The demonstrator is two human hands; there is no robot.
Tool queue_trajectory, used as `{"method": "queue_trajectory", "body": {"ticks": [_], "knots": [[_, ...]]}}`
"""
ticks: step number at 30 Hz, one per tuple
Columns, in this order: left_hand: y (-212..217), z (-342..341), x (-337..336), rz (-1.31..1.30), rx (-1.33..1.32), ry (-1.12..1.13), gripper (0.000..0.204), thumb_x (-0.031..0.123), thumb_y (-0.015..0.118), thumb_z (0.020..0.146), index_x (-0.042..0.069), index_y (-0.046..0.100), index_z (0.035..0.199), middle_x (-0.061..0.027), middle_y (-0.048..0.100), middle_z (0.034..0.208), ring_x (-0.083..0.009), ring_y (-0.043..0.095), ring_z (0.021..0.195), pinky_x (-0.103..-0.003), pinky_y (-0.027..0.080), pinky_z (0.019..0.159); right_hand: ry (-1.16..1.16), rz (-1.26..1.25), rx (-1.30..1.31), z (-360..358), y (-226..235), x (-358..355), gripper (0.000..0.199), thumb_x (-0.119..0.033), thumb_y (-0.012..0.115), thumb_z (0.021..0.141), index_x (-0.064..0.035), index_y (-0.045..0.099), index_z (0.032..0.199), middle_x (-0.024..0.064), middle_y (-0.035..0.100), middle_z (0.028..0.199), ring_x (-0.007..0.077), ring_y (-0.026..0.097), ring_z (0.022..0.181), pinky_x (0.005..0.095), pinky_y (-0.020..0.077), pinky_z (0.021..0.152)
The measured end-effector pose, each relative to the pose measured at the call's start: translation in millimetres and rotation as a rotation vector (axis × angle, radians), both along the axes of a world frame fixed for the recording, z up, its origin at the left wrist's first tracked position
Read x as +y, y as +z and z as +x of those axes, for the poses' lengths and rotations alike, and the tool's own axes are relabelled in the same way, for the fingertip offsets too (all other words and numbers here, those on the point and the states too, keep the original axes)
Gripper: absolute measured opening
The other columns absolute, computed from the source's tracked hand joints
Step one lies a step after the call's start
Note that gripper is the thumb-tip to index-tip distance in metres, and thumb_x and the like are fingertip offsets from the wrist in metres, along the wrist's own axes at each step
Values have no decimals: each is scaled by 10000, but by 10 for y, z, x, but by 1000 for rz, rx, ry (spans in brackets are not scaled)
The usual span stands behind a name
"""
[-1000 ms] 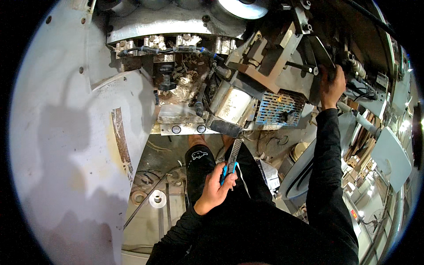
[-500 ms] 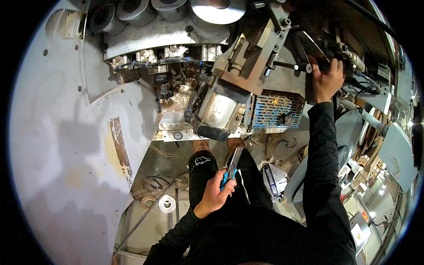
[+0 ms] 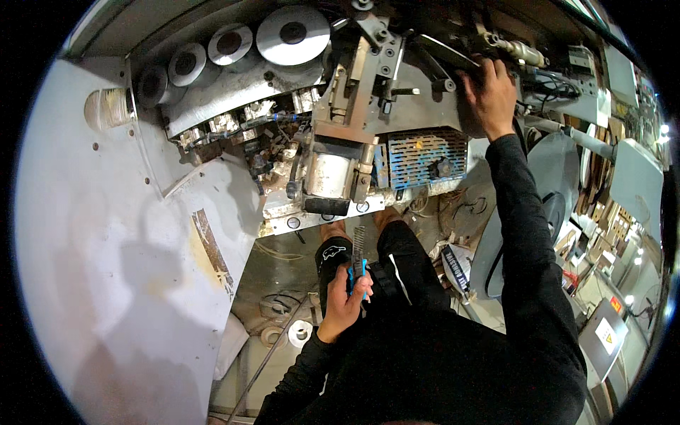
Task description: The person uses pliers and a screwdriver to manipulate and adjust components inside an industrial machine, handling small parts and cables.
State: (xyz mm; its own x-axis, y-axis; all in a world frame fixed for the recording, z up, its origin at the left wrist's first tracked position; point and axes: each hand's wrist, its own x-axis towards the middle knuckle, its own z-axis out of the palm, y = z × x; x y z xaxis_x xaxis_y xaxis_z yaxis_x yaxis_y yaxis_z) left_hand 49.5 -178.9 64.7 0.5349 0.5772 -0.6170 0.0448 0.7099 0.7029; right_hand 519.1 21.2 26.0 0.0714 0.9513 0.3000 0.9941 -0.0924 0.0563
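In my left hand [image 3: 345, 301], low in front of my legs, is a blue-handled tool [image 3: 358, 244] with a ridged, toothed grey strip pointing up and away from me. The fingers are wrapped round its handle; its exact kind is unclear. My right hand [image 3: 492, 99] reaches far forward to the machine's metal parts, beside a slanted flat bar [image 3: 446, 51] and a round-ended rod [image 3: 444, 86]. Its thumb and fingers are apart, with the fingertips at the dark edge behind the bar. Whether they touch anything there is hard to see.
A motor-like block [image 3: 329, 176] and a blue slotted guard [image 3: 428, 159] jut towards my legs. Silver rollers [image 3: 294, 35] line the far left. A pale panel [image 3: 106, 234] stands left. On the floor lie tape rolls [image 3: 300, 333] and a white bag [image 3: 455, 269].
The view has shifted, showing more of the rollers. My right hand stays by the machine's bar, its fingers a little less bent. The left still grips the tool, which now points more upright.
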Motion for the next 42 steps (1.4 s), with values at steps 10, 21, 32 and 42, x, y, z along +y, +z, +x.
{"method": "queue_trajectory", "body": {"ticks": [10, 21, 32, 42], "knots": [[113, 312, 163, 35, 65, -88, 383, 302, 573, 1092, -10, 523, 1308, -94, 672, 925, -150, 641, 721, -311, 521, 630, -13, 149, -112, -109, -167, 131, 455, -518, 854, 790, -118, 660, 888, 47, 642, 845, 246, 653, 774, 377, 509, 606], [268, 207, 202, 77, 94, -41, 369, 292, 530, 1113, 17, 493, 1356, -72, 611, 967, -143, 622, 762, -306, 533, 641, -13, 118, -172, 33, -114, -235, 392, -367, 743, 932, -231, 615, 1276, 63, 620, 1213, 281, 594, 1120, 433, 474, 958], [394, 706, 137, 93, 43, -61, 420, 354, 571, 1093, 18, 513, 1339, -71, 602, 933, -145, 612, 743, -298, 516, 621, -546, -28, -30, 707, 53, -2321, 419, -454, 673, 990, -48, 686, 1094, 141, 690, 1030, 339, 675, 947, 440, 559, 778], [604, 1297, -73, 186, 202, -130, 394, 324, 588, 1089, 30, 524, 1343, -63, 611, 916, -141, 625, 727, -293, 523, 601, -236, -247, 92, 1195, 52, -2836, 348, -388, 581, 1052, -137, 626, 814, 49, 656, 710, 283, 648, 610, 397, 503, 564]]}}
